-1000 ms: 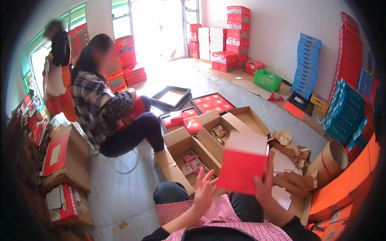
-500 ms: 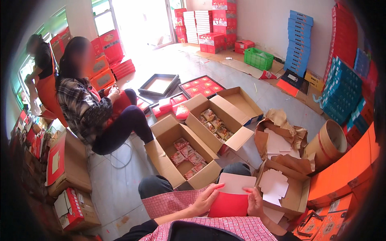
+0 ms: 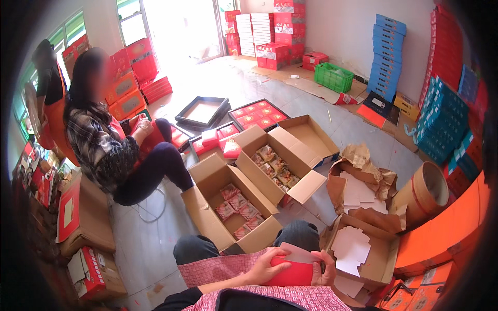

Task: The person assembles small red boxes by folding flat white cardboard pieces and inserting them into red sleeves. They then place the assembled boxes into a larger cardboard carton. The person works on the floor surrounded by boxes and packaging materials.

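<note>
Over my lap I hold a red piece with a pale inner panel, which looks like a flat card box blank [image 3: 289, 273]. My left hand [image 3: 267, 268] grips its left side, thumb across the red face and fingers behind. At the right edge, my right hand [image 3: 326, 269] is closed on the card with bent fingers. The pale panel leans over the top of the red part. Ahead of my knees stands an open carton [image 3: 205, 207] with several pink-and-white wrapped packets [image 3: 243, 201] inside. Beside my right knee, cut white card blanks [image 3: 351, 250] lie in a shallow carton [image 3: 385, 257].
A second open carton [image 3: 248, 166] holds several gold-wrapped packets. Red trays [image 3: 262, 115] lie beyond it. A co-worker [image 3: 98, 140] sits at left, and another person stands behind. Crumpled brown paper [image 3: 358, 155], a cardboard drum [image 3: 423, 192] and orange boxes [image 3: 446, 228] line my right.
The pale panel, held up flat before, now tilts and shows less of its face. Both hands have moved slightly, the left one farther over the card. The seated co-worker leans a little left.
</note>
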Tool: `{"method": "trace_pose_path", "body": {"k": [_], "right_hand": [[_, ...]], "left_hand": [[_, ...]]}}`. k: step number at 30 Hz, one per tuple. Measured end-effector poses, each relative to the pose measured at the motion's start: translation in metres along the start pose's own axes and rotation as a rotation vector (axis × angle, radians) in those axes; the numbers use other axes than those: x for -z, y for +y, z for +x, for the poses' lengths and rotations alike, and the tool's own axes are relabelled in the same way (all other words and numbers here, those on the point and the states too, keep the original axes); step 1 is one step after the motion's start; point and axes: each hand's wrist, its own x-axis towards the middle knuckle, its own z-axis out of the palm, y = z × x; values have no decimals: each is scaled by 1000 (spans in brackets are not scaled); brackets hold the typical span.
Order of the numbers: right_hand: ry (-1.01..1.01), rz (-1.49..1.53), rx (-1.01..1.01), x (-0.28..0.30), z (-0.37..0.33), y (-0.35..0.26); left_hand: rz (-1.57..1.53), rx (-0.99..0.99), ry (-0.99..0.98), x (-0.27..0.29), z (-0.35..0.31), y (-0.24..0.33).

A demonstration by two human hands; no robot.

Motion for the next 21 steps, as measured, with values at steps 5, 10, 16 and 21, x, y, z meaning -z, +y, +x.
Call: {"method": "trace_pose_path", "body": {"k": [5, 10, 16, 21], "right_hand": [[-334, 370, -258, 23, 31, 1], [-738, 345, -462, 35, 82, -4], [-965, 168, -368, 9, 100, -9], [-986, -7, -183, 11, 106, -26]], "left_hand": [[45, 25, 23, -4, 3, -12], [-44, -7, -5, -4, 8, 6], [-336, 219, 105, -26, -4, -36], [-127, 157, 115, -14, -4, 2]]}}
